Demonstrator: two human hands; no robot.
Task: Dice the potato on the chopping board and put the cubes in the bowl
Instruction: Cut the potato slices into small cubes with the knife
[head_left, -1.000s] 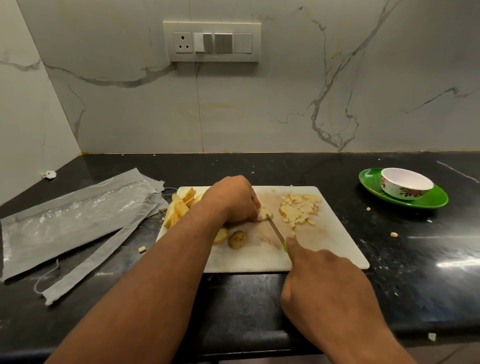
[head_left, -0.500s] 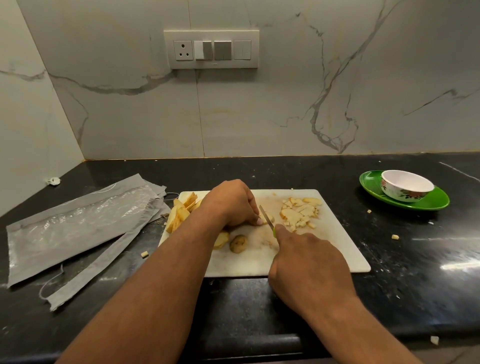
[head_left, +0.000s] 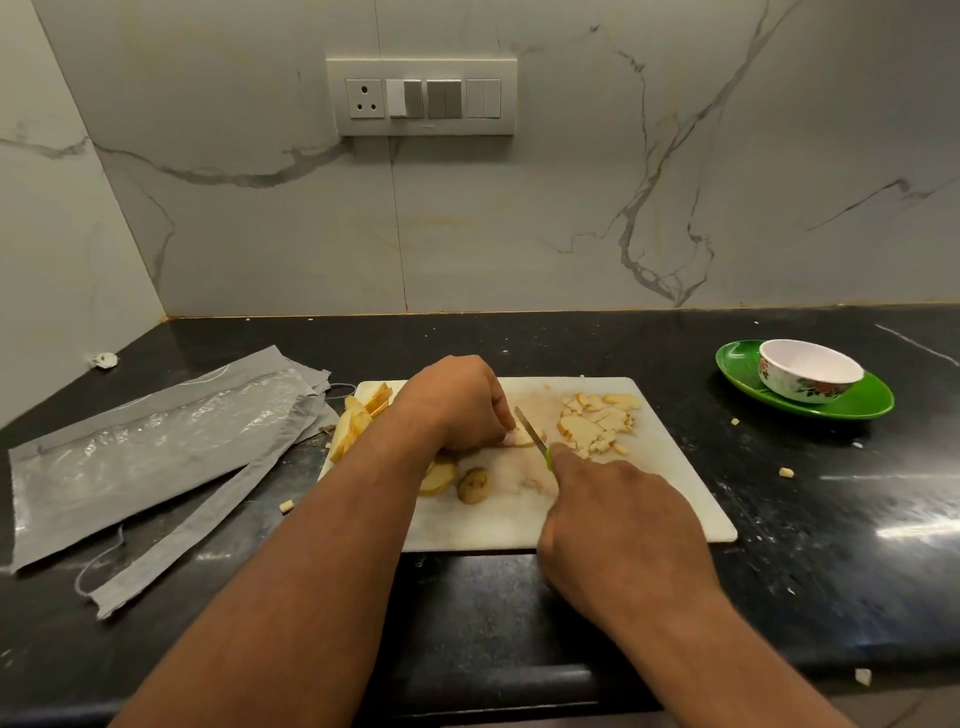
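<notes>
A white chopping board (head_left: 670, 499) lies on the black counter. My left hand (head_left: 457, 402) curls over a pale potato piece (head_left: 522, 438) at the board's middle and holds it down. My right hand (head_left: 618, 525) grips a green-handled knife (head_left: 531, 431), its blade slanting against that piece. Cut potato bits (head_left: 597, 423) are heaped at the board's far right. Potato sticks (head_left: 361, 415) lie at its left end, and a skin-on end piece (head_left: 474, 485) sits near the front. The white flowered bowl (head_left: 808, 370) stands empty on a green plate (head_left: 862, 402) at the right.
A grey and clear plastic bag (head_left: 140, 457) with a torn strip lies left of the board. Stray potato bits (head_left: 785, 472) dot the counter between the board and the plate. A switch panel (head_left: 422, 97) is on the marble wall behind.
My right hand slid forward with the knife toward the piece under my left hand, and the blade now rests against it. My left hand has stayed in place.
</notes>
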